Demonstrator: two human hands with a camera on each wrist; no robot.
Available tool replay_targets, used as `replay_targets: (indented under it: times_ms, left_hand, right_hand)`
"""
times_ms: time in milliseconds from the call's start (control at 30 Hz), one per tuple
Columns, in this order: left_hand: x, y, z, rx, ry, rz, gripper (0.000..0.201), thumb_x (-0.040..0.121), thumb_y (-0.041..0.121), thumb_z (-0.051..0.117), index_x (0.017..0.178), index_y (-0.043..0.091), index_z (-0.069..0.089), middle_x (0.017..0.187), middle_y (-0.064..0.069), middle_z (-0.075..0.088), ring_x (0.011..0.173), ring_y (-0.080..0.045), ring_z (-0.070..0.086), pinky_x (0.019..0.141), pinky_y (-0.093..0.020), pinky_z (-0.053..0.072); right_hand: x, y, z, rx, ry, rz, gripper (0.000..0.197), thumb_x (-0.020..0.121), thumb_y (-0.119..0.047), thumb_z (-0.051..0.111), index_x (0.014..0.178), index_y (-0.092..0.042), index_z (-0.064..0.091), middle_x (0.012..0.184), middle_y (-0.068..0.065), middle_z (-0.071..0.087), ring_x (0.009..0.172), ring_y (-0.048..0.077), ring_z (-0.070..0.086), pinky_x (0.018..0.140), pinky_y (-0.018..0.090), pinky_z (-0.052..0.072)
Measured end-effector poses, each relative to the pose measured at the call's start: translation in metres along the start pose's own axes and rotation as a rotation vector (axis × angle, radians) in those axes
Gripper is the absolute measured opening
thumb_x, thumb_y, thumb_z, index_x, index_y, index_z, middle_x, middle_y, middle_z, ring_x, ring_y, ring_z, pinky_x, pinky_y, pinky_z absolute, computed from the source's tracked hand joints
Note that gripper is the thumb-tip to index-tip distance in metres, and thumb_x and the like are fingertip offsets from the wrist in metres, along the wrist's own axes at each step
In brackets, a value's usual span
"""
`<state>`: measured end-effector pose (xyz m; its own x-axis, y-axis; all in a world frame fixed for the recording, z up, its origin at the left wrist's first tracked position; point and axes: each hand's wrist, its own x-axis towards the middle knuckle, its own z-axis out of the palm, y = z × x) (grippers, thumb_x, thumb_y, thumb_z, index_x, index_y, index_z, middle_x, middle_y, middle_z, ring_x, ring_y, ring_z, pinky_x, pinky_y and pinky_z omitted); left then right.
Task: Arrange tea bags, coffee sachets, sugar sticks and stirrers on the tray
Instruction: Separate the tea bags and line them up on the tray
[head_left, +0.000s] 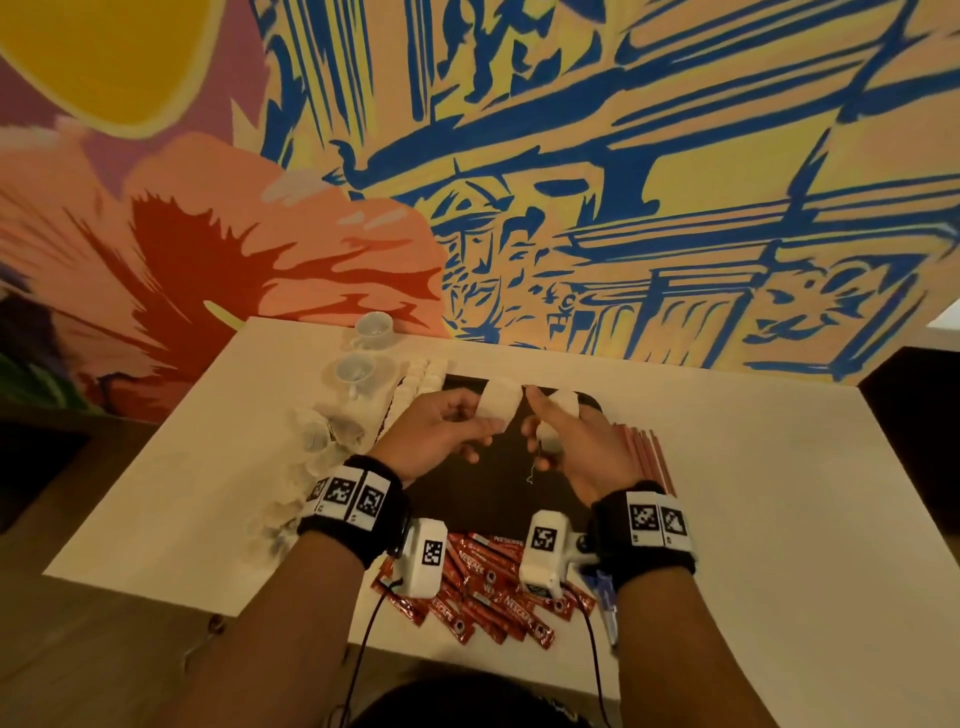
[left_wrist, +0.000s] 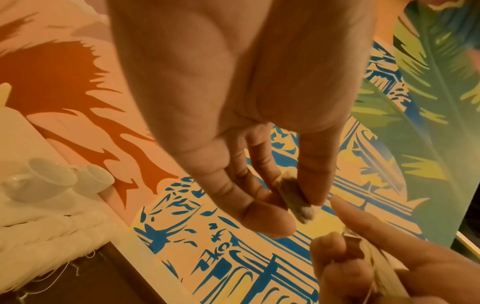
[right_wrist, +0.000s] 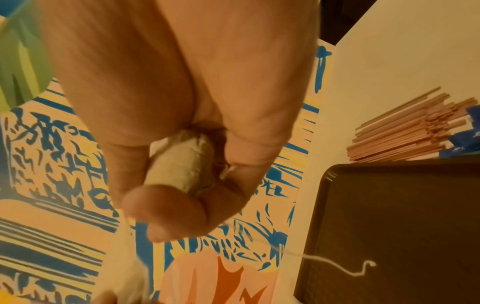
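Pinching a white tea bag (head_left: 500, 404) between thumb and curled fingers, the left hand (head_left: 441, 436) holds it up above the dark tray (head_left: 483, 488); the left wrist view shows that bag edge-on, squeezed between the thumb and the fingertips (left_wrist: 270, 222). Just to the right of it the right hand (head_left: 576, 447) is closed round more tea bags (right_wrist: 182, 164), fingers curled over them and the thumb pressed against them, with another bag sticking out past the far side of the fingers. A thin white string (right_wrist: 348, 267) trails from that hand over the tray's dark surface.

Along the tray's far-left edge lies a row of white tea bags (head_left: 423, 382), loose threads hanging from them. Beyond the tray's left side, on the white table (head_left: 779, 519), stand two white cups on saucers (head_left: 358, 374), and nearer along that side sits a blurred pale heap I cannot identify. Against the tray's right side lies a bundle of pinkish stirrers (head_left: 647, 452), with something blue at its near end. At the tray's near edge is a pile of red coffee sachets (head_left: 493, 592), several reading "NESCAFE". Both wrists wear black bands (head_left: 358, 499) with square black-and-white markers
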<state>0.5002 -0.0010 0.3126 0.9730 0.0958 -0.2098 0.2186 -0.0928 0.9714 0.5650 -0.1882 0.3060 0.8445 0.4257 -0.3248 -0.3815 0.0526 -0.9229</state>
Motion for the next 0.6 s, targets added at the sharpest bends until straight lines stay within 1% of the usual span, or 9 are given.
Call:
replay_targets:
  times_ms: [100,167,233,333,433,500,600]
  left_hand:
    - [-0.007,-0.006,0.007,-0.082,0.072,-0.032,0.021,0.089,0.013,0.073,0.108,0.003,0.069,0.106,-0.017,0.072,0.091,-0.019,0.07,0.072,-0.027,0.059]
    - [-0.01,-0.007,0.013,-0.116,0.094,-0.042,0.023,0.09,0.012,0.072,0.11,0.002,0.067,0.106,-0.018,0.073,0.092,-0.022,0.071,0.073,-0.027,0.059]
    - [-0.013,-0.007,0.02,-0.153,0.101,-0.046,0.026,0.09,0.01,0.071,0.113,0.0,0.065,0.105,-0.019,0.073,0.09,-0.024,0.072,0.074,-0.027,0.06]
    - [-0.016,-0.009,0.029,-0.171,0.112,-0.052,0.026,0.09,0.009,0.072,0.113,0.001,0.065,0.102,-0.019,0.074,0.088,-0.024,0.073,0.077,-0.027,0.06]
    - [-0.019,-0.015,0.031,-0.185,0.174,-0.076,0.026,0.089,0.009,0.072,0.113,0.001,0.066,0.102,-0.019,0.074,0.088,-0.024,0.074,0.078,-0.028,0.061]
    - [-0.022,-0.02,0.03,-0.182,0.217,-0.094,0.025,0.09,0.008,0.072,0.112,0.001,0.066,0.101,-0.02,0.074,0.087,-0.025,0.074,0.076,-0.028,0.061]
    - [-0.027,-0.026,0.028,-0.161,0.255,-0.105,0.022,0.09,0.008,0.072,0.11,0.001,0.067,0.102,-0.019,0.074,0.086,-0.024,0.074,0.075,-0.028,0.061]
  right_hand:
    - [-0.007,-0.003,-0.012,-0.03,-0.008,-0.02,0.029,0.096,-0.033,0.068,0.11,-0.008,0.065,0.087,0.01,0.073,0.072,0.018,0.062,0.056,0.028,0.049]
    - [-0.009,-0.005,-0.018,-0.039,-0.009,-0.015,0.028,0.096,-0.027,0.068,0.114,-0.007,0.061,0.094,0.013,0.077,0.075,0.02,0.065,0.057,0.028,0.052]
    - [-0.013,-0.005,-0.021,-0.051,-0.022,-0.013,0.023,0.097,-0.021,0.067,0.114,-0.007,0.059,0.097,0.015,0.077,0.074,0.02,0.066,0.057,0.029,0.052]
    - [-0.018,-0.002,-0.026,-0.092,0.006,-0.061,0.018,0.098,-0.019,0.065,0.114,-0.011,0.064,0.094,0.011,0.077,0.066,0.015,0.06,0.052,0.027,0.046]
    - [-0.021,-0.004,-0.035,-0.057,0.125,-0.102,0.015,0.098,-0.022,0.065,0.109,-0.012,0.069,0.084,0.007,0.071,0.061,0.012,0.051,0.048,0.025,0.04]
    - [-0.023,-0.008,-0.043,-0.05,0.164,-0.122,0.014,0.098,-0.024,0.066,0.106,-0.014,0.07,0.082,0.006,0.068,0.062,0.012,0.051,0.049,0.025,0.039]
    - [-0.025,-0.011,-0.056,-0.067,0.18,-0.136,0.012,0.097,-0.025,0.066,0.104,-0.017,0.071,0.081,0.004,0.068,0.064,0.012,0.053,0.052,0.026,0.042]
